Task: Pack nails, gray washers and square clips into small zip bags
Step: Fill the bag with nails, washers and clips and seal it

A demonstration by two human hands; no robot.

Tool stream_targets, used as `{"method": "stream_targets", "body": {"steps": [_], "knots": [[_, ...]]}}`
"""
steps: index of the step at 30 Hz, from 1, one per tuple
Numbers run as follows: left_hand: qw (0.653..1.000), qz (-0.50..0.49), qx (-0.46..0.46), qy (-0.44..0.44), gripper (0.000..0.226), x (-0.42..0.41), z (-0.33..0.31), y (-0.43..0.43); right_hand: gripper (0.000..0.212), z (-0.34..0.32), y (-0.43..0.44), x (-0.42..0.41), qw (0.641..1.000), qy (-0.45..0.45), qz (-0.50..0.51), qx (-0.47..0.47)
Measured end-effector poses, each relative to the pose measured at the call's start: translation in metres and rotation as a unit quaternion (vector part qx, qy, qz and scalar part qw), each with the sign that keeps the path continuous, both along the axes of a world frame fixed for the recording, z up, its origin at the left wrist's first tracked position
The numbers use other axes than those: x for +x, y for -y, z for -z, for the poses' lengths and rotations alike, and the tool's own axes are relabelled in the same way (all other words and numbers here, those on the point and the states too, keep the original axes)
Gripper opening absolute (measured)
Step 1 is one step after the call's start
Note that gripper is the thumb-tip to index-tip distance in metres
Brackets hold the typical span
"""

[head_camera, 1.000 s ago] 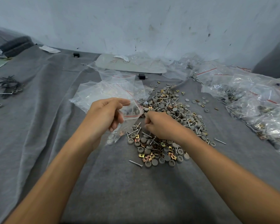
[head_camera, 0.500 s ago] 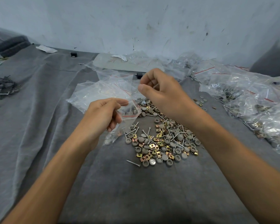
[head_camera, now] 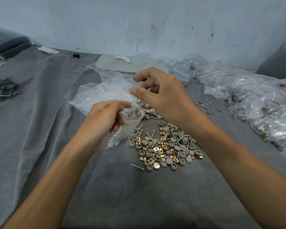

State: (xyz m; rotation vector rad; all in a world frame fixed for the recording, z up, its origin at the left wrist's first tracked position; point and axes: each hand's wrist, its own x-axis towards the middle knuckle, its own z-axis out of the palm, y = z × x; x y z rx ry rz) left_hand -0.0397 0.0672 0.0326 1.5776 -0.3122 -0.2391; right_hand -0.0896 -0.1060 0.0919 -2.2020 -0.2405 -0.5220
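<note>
A left hand [head_camera: 106, 118] pinches the mouth of a small zip bag [head_camera: 130, 128] near the table's [head_camera: 122, 195] middle; the right hand [head_camera: 162, 95] hovers just above, fingers curled, whether on anything cannot be told. Nails [head_camera: 137, 166], gray washers [head_camera: 169, 161] and square clips [head_camera: 156, 148] lie heaped beside the bag, partly hidden by the right wrist, with filled bags [head_camera: 254, 100] along the right edge and empty bags [head_camera: 99, 95] behind the hands.
</note>
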Motion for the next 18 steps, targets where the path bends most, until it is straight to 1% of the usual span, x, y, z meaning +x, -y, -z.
{"method": "stream_targets", "body": {"steps": [4,5,6,8,9,11,12,13,15,18], "knots": [[1.000,-0.001,-0.003,0.002,0.034,0.000,0.000,0.000,0.014,0.000,-0.002,-0.001,1.000,0.003,-0.001,-0.010],[1.000,-0.003,-0.004,0.001,0.034,0.000,0.000,0.000,0.015,-0.001,-0.001,-0.002,1.000,0.001,-0.006,-0.025],[1.000,-0.005,-0.005,0.001,0.034,0.000,0.000,0.000,0.021,-0.001,0.000,-0.003,0.999,-0.003,-0.013,-0.048],[1.000,-0.005,-0.008,0.001,0.034,0.000,0.000,0.000,0.039,-0.002,0.002,-0.004,0.991,-0.038,-0.031,-0.126],[1.000,-0.005,-0.011,0.002,0.034,0.000,0.000,0.000,0.045,-0.003,0.002,-0.004,0.980,-0.067,-0.038,-0.186],[1.000,-0.005,-0.013,0.003,0.030,0.000,-0.001,0.001,0.049,-0.002,0.003,-0.001,0.941,-0.134,-0.049,-0.305],[1.000,-0.005,-0.016,0.002,0.029,0.000,-0.001,0.001,0.046,0.001,0.003,0.001,0.925,-0.160,-0.058,-0.339],[1.000,-0.003,-0.021,0.002,0.028,0.000,-0.001,0.001,0.039,0.004,0.004,0.003,0.919,-0.169,-0.071,-0.348],[0.999,0.000,-0.033,0.005,0.028,0.000,-0.002,-0.001,0.022,0.009,0.003,0.004,0.934,-0.155,-0.095,-0.306],[0.999,0.000,-0.041,0.024,0.027,0.002,-0.005,-0.005,0.015,0.013,0.005,0.007,0.964,-0.130,-0.075,-0.220]]}}
